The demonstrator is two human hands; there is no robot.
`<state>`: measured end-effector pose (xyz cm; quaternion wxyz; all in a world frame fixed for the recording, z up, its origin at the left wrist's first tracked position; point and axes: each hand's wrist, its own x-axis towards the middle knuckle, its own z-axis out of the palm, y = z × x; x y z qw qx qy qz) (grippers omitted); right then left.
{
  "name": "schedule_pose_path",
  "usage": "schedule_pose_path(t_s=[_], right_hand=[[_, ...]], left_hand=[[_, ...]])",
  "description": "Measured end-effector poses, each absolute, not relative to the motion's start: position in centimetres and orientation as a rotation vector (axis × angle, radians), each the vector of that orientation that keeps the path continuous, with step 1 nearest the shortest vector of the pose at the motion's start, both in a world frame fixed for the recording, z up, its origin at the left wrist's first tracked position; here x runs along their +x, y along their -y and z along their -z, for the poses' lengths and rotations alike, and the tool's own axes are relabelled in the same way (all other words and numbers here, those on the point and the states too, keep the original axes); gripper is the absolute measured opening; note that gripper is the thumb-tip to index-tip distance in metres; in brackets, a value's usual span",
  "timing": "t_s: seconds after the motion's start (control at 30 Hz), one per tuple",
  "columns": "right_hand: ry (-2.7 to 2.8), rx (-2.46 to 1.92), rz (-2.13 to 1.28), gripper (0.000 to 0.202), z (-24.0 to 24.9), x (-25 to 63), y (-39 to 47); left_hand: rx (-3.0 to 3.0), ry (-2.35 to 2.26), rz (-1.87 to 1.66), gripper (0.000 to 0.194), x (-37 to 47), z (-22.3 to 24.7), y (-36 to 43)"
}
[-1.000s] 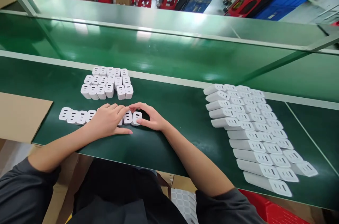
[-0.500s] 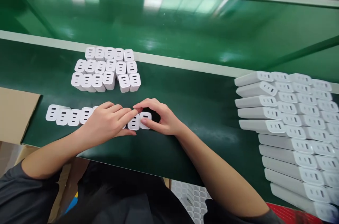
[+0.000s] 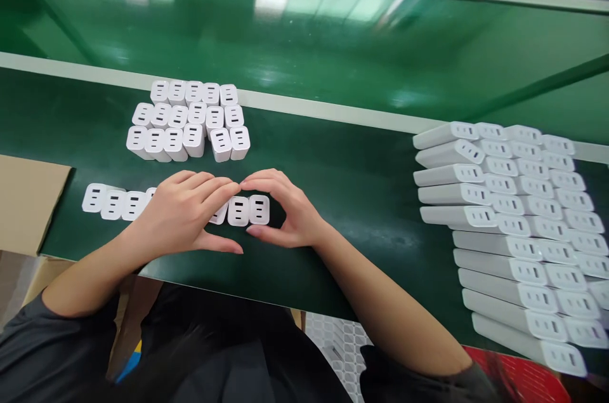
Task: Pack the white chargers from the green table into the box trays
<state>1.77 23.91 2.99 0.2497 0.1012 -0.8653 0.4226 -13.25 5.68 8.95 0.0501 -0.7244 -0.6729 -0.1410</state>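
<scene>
The bare left hand (image 3: 178,212) arches palm down, its thumb stretched toward the other hand. The bare right hand (image 3: 288,209) curves into an open C, thumb and fingers apart. Their index fingertips nearly meet; both forearms angle inward from dark, short sleeves.

Bright overhead light throws white glare across the glossy green panel (image 3: 214,41) above my softly blurred forearms, as wide-angle distortion stretches the frame's edges.
</scene>
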Motion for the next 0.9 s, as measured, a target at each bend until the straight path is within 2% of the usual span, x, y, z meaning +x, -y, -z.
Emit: schedule_pose_path(t_s=[0.07, 0.13, 0.3, 0.37, 0.47, 0.6, 0.73, 0.9], right_hand=[[2.437, 0.261, -0.909, 0.055, -3.3, 1.9, -22.9], [2.458, 0.233, -0.772, 0.053, -3.7, 2.1, -21.9], [2.309, 0.052, -0.881, 0.055, -5.6, 3.4, -22.7], [2.276, -0.172, -0.816, 0.055, -6.2, 4.3, -24.8], [2.394, -0.503, -0.676, 0.044, -6.3, 5.5, -28.6], [2.682, -0.673, -0.550, 0.038, -5.4, 6.4, -31.5], [2.625, -0.508, -0.312, 0.047, -6.1, 6.0, -29.8], [2.657, 0.100, -0.650, 0.061, -6.3, 4.0, -24.7]], left_hand=[[-2.193, 2.076, 0.412, 0.073, -13.9, -9.8, -5.2], [-2.174, 2.119, 0.388, 0.071, -14.7, -10.5, -4.5], [-2.059, 2.270, 0.465, 0.067, -15.9, -11.3, -1.4], [-2.004, 2.327, 0.545, 0.067, -16.1, -11.0, 0.1], [-1.910, 2.401, 0.614, 0.068, -16.5, -10.3, 2.1], [-1.809, 2.462, 0.606, 0.070, -17.3, -9.1, 3.8], [-1.748, 2.482, 0.582, 0.075, -18.1, -8.1, 4.2], [-1.710, 2.535, 0.503, 0.075, -18.5, -8.4, 4.5]])
